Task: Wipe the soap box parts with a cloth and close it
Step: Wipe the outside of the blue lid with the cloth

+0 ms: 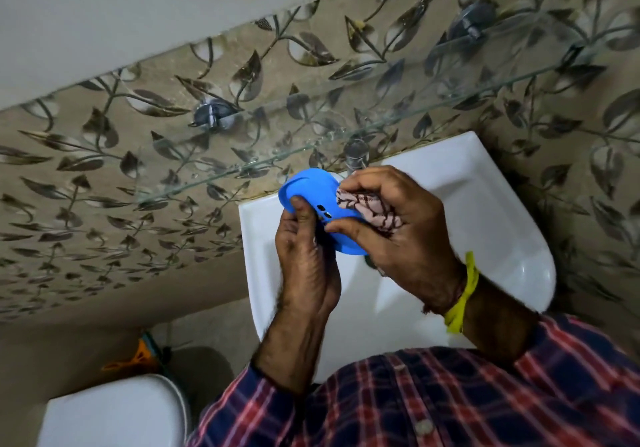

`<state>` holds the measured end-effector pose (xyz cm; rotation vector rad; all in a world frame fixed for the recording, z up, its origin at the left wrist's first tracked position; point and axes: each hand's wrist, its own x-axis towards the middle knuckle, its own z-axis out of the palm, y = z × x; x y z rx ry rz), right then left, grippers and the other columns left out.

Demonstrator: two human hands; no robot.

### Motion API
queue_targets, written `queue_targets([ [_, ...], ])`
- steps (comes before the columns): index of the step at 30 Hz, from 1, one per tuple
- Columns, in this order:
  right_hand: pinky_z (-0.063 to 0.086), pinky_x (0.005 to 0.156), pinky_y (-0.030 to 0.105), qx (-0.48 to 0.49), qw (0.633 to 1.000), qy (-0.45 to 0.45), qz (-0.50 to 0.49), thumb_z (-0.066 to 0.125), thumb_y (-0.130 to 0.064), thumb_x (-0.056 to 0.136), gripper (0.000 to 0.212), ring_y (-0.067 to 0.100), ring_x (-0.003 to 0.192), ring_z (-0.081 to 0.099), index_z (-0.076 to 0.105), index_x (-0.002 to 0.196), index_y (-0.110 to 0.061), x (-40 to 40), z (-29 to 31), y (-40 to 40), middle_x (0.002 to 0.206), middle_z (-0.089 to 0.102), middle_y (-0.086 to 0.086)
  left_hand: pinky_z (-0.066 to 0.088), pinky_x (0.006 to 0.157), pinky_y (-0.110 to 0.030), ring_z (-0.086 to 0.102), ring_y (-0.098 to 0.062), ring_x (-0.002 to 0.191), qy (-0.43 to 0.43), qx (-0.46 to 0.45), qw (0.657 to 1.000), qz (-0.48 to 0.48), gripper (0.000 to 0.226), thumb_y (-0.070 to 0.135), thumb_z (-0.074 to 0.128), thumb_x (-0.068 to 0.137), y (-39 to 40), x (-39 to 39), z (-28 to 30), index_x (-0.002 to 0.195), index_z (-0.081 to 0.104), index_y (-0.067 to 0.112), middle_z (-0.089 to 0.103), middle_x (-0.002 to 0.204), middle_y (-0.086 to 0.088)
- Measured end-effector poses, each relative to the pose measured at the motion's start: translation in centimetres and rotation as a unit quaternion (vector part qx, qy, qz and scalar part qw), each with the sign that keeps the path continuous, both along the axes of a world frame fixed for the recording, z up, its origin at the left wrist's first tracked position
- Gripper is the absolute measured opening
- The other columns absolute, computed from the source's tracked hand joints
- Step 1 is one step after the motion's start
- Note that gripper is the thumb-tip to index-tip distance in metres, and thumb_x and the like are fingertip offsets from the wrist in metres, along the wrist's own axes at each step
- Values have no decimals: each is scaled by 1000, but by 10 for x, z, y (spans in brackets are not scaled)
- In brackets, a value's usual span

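A blue oval soap box part [313,192], with small slots in its surface, is held over the white sink [485,211]. My left hand [304,259] grips it from below, thumb on its face. My right hand [398,228] holds a bunched pink cloth with a dark pattern [367,209] and presses it against the right side of the blue part. The lower edge of the part is hidden behind my fingers. No other soap box part is in view.
A glass shelf [242,169] on metal brackets [211,117] juts from the leaf-patterned tile wall just above the sink. A chrome tap [356,153] stands at the sink's back edge. A white toilet tank [110,412] sits at the lower left, an orange object [138,353] behind it.
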<state>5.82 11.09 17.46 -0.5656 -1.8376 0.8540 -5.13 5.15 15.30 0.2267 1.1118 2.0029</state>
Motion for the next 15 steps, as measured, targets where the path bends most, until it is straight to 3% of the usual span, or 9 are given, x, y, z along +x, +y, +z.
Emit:
queue_targets([
  [3, 57, 81, 30, -13, 1000, -20, -16, 80, 0, 79, 19, 15, 86, 68, 71, 96, -1, 4, 6, 2, 93, 72, 3, 54, 88, -33, 67, -20, 100, 45, -30, 998, -41, 61, 45, 67, 85, -2, -1, 4, 128, 57, 3, 70, 111, -10],
  [5, 56, 76, 30, -15, 998, -51, 17, 79, 4, 78, 16, 15, 80, 68, 72, 91, -1, 11, 11, 8, 88, 72, 3, 50, 97, -33, 62, -18, 113, 235, -60, 967, -80, 82, 43, 87, 73, -9, -17, 11, 135, 47, 7, 62, 126, -11],
  [7, 55, 73, 29, -20, 993, -89, 69, 79, 5, 76, 15, 14, 78, 66, 73, 88, -2, 17, 19, 16, 85, 72, 3, 46, 105, -30, 57, -16, 125, 509, -70, 845, -150, 97, 31, 95, 65, -12, -40, 21, 142, 40, 10, 53, 140, -7],
  [8, 55, 71, 28, -19, 990, -103, 91, 79, 5, 76, 15, 13, 76, 66, 73, 88, -2, 19, 23, 21, 83, 71, 1, 47, 102, -26, 59, -13, 122, 591, -69, 780, -192, 93, 31, 95, 63, -9, -51, 29, 140, 46, 13, 56, 137, -2],
  [9, 53, 70, 26, -6, 987, -117, 110, 79, 5, 76, 15, 11, 75, 64, 73, 88, -3, 19, 27, 25, 82, 70, 0, 49, 94, -23, 63, -8, 111, 628, -83, 742, -221, 80, 33, 95, 60, -6, -55, 37, 129, 57, 17, 64, 125, 6],
  [10, 52, 70, 25, 16, 983, -129, 127, 78, 4, 75, 16, 11, 75, 63, 73, 88, -4, 18, 31, 28, 82, 70, -1, 51, 82, -21, 65, -4, 95, 621, -100, 741, -237, 60, 32, 96, 60, -2, -54, 42, 111, 65, 22, 70, 107, 13],
  [11, 52, 70, 25, 36, 980, -136, 144, 78, 3, 75, 16, 12, 74, 63, 73, 88, -5, 16, 34, 32, 82, 70, 0, 51, 71, -21, 63, -3, 79, 577, -108, 772, -244, 44, 24, 97, 60, 0, -49, 46, 93, 67, 23, 70, 89, 13],
  [13, 52, 73, 32, 59, 972, -143, 175, 80, -4, 78, 15, 18, 78, 65, 73, 91, -5, 15, 34, 37, 86, 70, 4, 49, 60, -22, 57, -6, 64, 474, -110, 844, -226, 39, 2, 95, 61, 3, -38, 44, 75, 62, 18, 67, 72, 7],
  [15, 53, 79, 39, 69, 970, -141, 186, 81, -8, 82, 16, 23, 88, 67, 73, 95, -3, 21, 24, 41, 97, 70, 8, 47, 56, -24, 53, -8, 59, 453, -115, 863, -193, 43, -6, 92, 61, 3, -41, 39, 68, 57, 17, 62, 66, 4],
])
